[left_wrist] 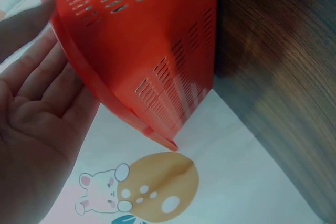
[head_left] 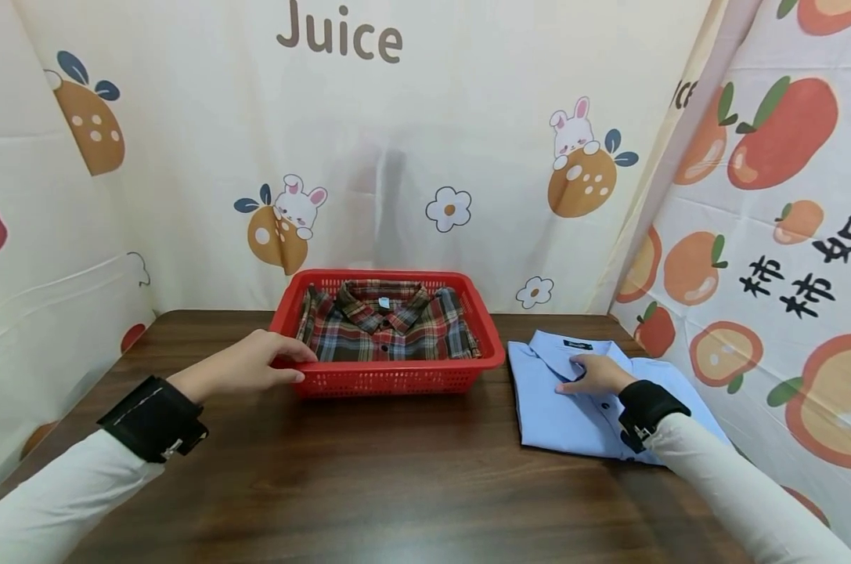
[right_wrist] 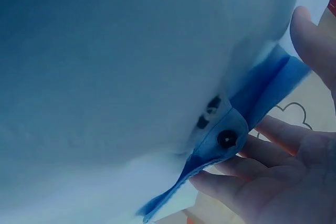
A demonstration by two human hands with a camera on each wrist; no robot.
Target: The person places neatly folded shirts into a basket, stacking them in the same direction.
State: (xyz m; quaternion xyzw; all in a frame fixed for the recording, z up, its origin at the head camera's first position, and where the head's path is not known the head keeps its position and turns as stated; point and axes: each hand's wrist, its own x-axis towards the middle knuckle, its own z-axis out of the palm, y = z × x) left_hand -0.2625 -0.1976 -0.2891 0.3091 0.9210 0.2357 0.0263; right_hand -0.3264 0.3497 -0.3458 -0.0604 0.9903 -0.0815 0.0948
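Over my feed I saw the right hand (head_left: 600,374), fingers loosely extended, touching a light-blue shirt (head_left: 555,423), neatly folded, with dark buttons (right_wrist: 227,139) and a black label (head_left: 578,345) at its collar. It lay beneath that hand, right on the brown table (head_left: 397,486). The left hand (head_left: 252,362) pinched the near-left rim of a red basket (head_left: 390,381), which held a folded plaid shirt (head_left: 390,338).

My right hand (right_wrist: 289,169) lies against the blue shirt (right_wrist: 115,77), fingertips partly behind a flap (right_wrist: 239,121) bearing a dark button (right_wrist: 227,139); thumb spread apart. Flower outline (right_wrist: 294,115) on pale cloth (right_wrist: 311,92) behind.
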